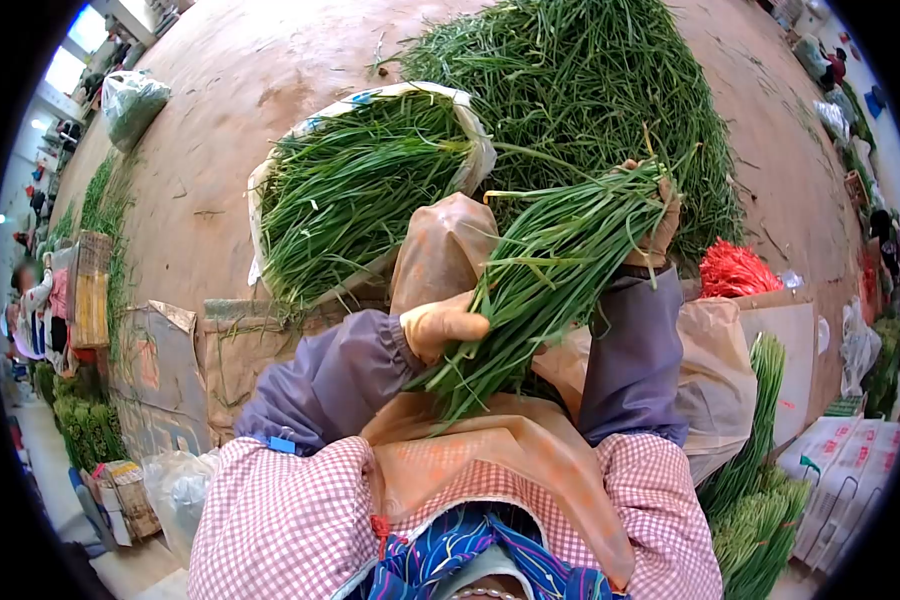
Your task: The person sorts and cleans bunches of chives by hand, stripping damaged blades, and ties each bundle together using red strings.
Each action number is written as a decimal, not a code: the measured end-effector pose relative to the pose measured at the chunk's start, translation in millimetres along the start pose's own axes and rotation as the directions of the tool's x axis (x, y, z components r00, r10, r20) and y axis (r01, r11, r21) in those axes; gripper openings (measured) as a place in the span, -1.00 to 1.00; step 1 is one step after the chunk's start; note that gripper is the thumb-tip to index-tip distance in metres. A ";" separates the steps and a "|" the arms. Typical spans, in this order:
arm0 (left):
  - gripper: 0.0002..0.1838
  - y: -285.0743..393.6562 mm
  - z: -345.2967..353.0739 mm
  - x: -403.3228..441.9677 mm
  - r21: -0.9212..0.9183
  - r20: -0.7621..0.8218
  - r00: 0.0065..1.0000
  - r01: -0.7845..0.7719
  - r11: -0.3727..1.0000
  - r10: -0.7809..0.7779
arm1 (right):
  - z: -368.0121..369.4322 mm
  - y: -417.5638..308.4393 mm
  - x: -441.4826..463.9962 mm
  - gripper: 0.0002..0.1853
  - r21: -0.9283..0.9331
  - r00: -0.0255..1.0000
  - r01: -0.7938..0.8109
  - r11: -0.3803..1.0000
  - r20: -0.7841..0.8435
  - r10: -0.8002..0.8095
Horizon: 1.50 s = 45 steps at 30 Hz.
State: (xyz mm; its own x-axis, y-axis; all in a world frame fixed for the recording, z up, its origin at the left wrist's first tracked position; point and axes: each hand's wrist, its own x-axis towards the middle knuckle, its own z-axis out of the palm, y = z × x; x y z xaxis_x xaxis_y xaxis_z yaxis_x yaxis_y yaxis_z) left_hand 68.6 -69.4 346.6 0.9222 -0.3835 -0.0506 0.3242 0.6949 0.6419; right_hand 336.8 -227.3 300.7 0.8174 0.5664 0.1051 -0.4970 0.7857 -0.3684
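Note:
Between my two gloved hands lies a loose bunch of long green garlic chives (560, 245), tilted across my lap. My right hand (660, 225) is closed around its upper right end. At the lower left end, my left hand (445, 325) presses against the stalks with its thumb showing; its other fingers are hidden under the bunch. Just beyond my left hand is an open white sack (260, 205) filled with more chives (360, 180). A large heap of cut greens (590, 90) spreads on the floor behind the bunch.
Red ties (735, 270) lie to the right of my right forearm. Tied green bundles (760, 510) stand at lower right, near white boxes (850, 480). Flattened cardboard (235, 360) lies at left. A filled plastic bag (130, 105) and another person (35, 310) are farther left.

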 end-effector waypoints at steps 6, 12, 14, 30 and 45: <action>-0.04 -29.7 18.9 2.8 0.045 -0.173 0.983 0.074 0.996 -0.066 | -8.2 5.5 -2.9 -0.62 0.022 1.000 -0.019 1.000 -0.015 0.019; -0.11 -41.3 21.2 10.7 0.043 -0.194 0.975 0.117 0.992 -0.107 | -33.6 13.5 -0.3 -0.56 0.027 0.999 0.049 0.998 -0.016 -0.049; -0.10 -45.9 10.8 15.5 0.096 -0.165 0.974 0.171 0.981 -0.153 | -44.5 15.5 -4.1 -0.55 -0.029 0.997 0.071 0.997 0.022 -0.070; -0.76 29.4 26.2 59.0 -0.185 -0.416 0.759 0.468 0.864 -0.500 | -87.9 19.3 -26.6 -0.41 0.188 0.992 0.070 0.980 -0.117 -0.049; -0.66 174.0 -82.6 260.3 0.874 -0.465 0.835 0.380 0.301 0.295 | -91.1 88.2 -55.6 -0.83 -0.161 0.865 -0.480 0.862 -0.254 0.434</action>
State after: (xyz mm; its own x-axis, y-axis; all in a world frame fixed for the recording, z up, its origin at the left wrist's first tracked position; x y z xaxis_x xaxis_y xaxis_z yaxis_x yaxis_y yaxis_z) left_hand 382.5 1.9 381.9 0.9636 0.1672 -0.2087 0.2639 -0.4685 0.8431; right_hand 274.0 -212.3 178.2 0.5651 0.7672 -0.3036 -0.7740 0.3656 -0.5169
